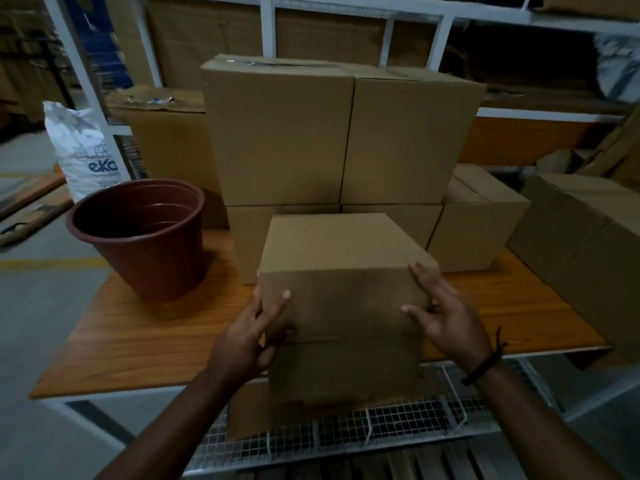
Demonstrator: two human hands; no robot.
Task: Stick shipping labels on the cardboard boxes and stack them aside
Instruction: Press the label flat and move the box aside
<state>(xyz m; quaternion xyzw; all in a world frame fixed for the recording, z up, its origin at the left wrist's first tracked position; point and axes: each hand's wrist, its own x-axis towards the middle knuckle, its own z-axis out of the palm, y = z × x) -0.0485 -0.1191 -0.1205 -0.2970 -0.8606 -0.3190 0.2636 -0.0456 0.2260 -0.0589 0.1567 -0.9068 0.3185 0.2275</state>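
A small box [343, 271] is held at the middle of the view, set on a second box [346, 372] at the table's [138, 341] 6 o'clock edge. It is clasped by both hands. The left hand [249, 337] is wrapped round its 8 o'clock corner, with the thumb laid on the near face. The right hand [446, 317] is wrapped round the 4 o'clock corner, with fingers along the side wall and the thumb on the near face. No label can be seen on the top or near face.

At 12 o'clock a stack [343, 140] of larger boxes is found, touching or just behind the held one. A brown pot [145, 237] is stood at 10 o'clock, and further boxes [481, 223] are placed at 2 o'clock.

The box is judged light, since it is carried by fingertips and thumbs alone, though its contents are hidden and real weight cannot be told. The board is stiff at edges and corners but can be dented mid-panel, so pressure is best kept near the corners. The plain surface is likely to be somewhat slippery, so a squeeze from opposite side walls, as is applied here, or support beneath the base is advised. The flat top would be suited to a label, which should be pressed down while the box is backed by the one below.
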